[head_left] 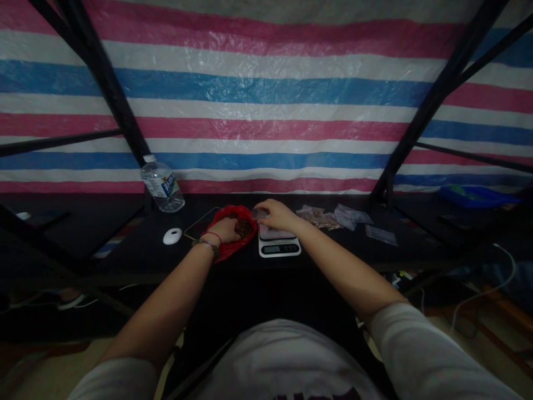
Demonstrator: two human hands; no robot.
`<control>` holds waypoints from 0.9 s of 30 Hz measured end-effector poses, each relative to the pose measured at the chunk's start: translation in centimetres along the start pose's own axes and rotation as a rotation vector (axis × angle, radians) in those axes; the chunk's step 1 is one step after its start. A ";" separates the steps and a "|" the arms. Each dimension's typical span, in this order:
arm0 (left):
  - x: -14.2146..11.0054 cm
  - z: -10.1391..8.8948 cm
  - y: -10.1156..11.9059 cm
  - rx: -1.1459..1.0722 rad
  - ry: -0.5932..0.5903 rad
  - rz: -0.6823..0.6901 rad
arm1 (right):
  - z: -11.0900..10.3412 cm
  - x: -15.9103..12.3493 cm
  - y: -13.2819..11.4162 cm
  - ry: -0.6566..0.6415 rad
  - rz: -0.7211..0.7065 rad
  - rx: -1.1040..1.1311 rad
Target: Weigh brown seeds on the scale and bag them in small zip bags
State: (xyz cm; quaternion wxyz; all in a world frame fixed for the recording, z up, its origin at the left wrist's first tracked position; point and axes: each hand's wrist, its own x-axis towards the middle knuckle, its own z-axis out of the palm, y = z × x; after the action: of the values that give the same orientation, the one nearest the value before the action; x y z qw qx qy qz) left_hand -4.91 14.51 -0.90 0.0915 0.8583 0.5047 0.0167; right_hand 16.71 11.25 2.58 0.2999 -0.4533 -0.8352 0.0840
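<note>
My left hand (226, 229) reaches into a red plastic bag (228, 249) of small brown pieces (244, 226) on the black table (137, 250); its fingers are curled among the pieces. My right hand (278, 215) holds a small clear plastic pouch (259, 213) just above the white digital scale (278, 245), right beside the red bag. What the left fingers have gathered is hidden.
A water bottle (162, 185) leans at the back left, with a white round object (172, 235) and a dark phone-like slab (200, 223) near the bag. Several small filled pouches (328, 218) lie to the right of the scale. Black frame bars and a striped tarp stand behind.
</note>
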 end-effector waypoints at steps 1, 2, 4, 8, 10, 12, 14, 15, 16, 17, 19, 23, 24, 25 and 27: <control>0.0 -0.3 -0.1 -0.021 -0.020 -0.001 | 0.5 0.5 -0.4 -0.044 -0.010 -0.007; 0.0 -0.6 -0.2 -0.039 -0.036 -0.002 | 1.0 0.9 -0.8 -0.082 -0.015 -0.012; -0.4 -1.3 -0.4 -0.057 -0.067 -0.003 | 2.1 1.7 -1.3 -0.149 -0.023 -0.030; -2.1 -2.1 -0.9 -0.028 -0.056 -0.005 | 4.4 3.2 -1.7 -0.273 -0.076 -0.131; -3.0 -2.0 -1.2 -0.008 -0.011 -0.020 | 5.5 3.7 -1.6 -0.319 -0.089 -0.206; -3.6 -1.6 -1.6 0.011 0.011 -0.031 | 6.4 4.1 -1.5 -0.351 -0.093 -0.273; -4.1 -1.0 -2.0 0.022 0.025 -0.033 | 6.8 4.3 -1.3 -0.353 -0.098 -0.294; -4.2 -0.8 -2.1 0.022 0.043 -0.033 | 6.7 4.4 -1.2 -0.338 -0.099 -0.278; -4.3 -0.6 -2.1 0.015 0.072 -0.027 | 6.5 4.4 -1.0 -0.309 -0.097 -0.246; -4.4 -0.5 -2.0 0.002 0.112 -0.009 | 6.1 4.5 -0.8 -0.269 -0.087 -0.202; -4.2 -0.5 -1.4 -0.040 0.206 0.071 | 4.9 4.3 -0.1 -0.150 -0.044 -0.095; -3.1 -0.4 1.2 -0.119 0.305 0.375 | 2.1 3.2 2.4 0.109 0.145 0.084; -2.7 -0.2 2.1 -0.119 0.296 0.441 | 1.5 2.7 3.1 0.152 0.198 0.124; -2.3 0.1 3.0 -0.112 0.278 0.491 | 1.1 2.1 3.8 0.182 0.245 0.172; -1.7 0.8 4.7 -0.109 0.295 0.527 | 0.3 0.8 4.7 0.238 0.330 0.307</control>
State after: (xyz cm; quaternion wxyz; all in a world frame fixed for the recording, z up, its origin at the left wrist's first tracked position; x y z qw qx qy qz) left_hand -1.61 10.72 -0.81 0.0557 0.9418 0.2708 0.1914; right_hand 19.51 14.70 0.71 0.4436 -0.5394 -0.6861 0.2037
